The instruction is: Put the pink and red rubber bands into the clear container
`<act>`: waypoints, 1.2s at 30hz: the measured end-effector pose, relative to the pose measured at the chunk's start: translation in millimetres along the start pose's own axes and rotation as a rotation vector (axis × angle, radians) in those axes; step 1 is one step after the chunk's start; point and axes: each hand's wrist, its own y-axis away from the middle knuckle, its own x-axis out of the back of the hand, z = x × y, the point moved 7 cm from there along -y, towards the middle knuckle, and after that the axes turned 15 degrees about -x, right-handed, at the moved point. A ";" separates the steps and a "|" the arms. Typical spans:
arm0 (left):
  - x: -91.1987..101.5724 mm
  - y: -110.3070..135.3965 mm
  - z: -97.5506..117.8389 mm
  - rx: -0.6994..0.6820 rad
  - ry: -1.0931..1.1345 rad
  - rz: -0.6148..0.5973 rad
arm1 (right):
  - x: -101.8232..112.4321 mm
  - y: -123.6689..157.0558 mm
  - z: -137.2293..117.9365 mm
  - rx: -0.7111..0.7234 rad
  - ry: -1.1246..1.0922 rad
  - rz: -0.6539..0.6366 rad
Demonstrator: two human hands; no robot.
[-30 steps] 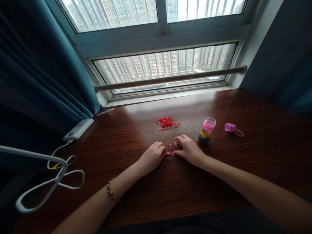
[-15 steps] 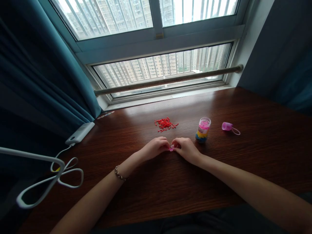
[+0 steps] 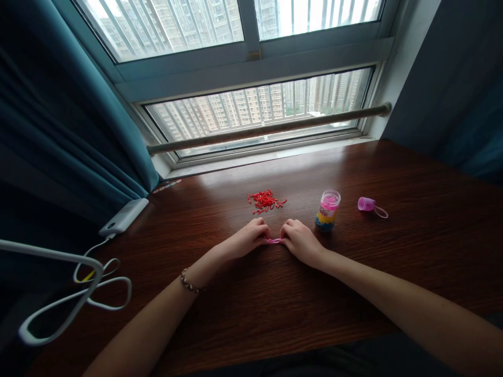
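Close together above the tabletop, my left hand (image 3: 255, 235) and my right hand (image 3: 296, 238) pinch opposite ends of a small pink looped strip (image 3: 274, 241). The strip is drawn out straight between the fingertips; it looks like small links, though its ends are hidden by the fingers. Just beyond my hands lies a loose pile of small red loop-shaped pieces (image 3: 265, 201). To the right of my right hand, a clear open jar (image 3: 327, 210) stands upright, with pink, yellow and blue pieces in layers.
Right of the jar, a pink-purple cap with a loop (image 3: 367, 204) lies on its side on the brown wooden table (image 3: 306, 319). At the left are a white power bank (image 3: 124, 217) and a looping white cable (image 3: 94, 283). Behind the table is a barred window.
My hands have moved slightly apart. The pink strip, bunched between the fingertips before, is now stretched straight. The pile, jar and cap stay where they were.
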 end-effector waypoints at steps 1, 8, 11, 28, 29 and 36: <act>-0.5 0.9 1.0 -0.001 -0.028 -0.006 | 0.0 1.1 -1.5 0.006 0.013 0.004; 7.5 6.3 -3.2 0.189 0.027 0.134 | 12.7 5.4 -7.6 0.012 -0.167 0.105; 4.7 6.5 -4.6 0.264 0.372 0.287 | 15.9 7.5 -11.1 0.054 -0.252 0.112; -22.0 11.1 3.8 0.497 1.054 0.409 | 20.2 10.0 -8.0 0.114 -0.328 0.196; -21.4 10.6 4.5 0.475 1.041 0.416 | 21.3 10.6 -8.8 0.121 -0.339 0.213; -15.5 10.5 3.8 0.394 1.002 0.551 | 27.9 19.1 -23.8 0.299 -0.334 0.173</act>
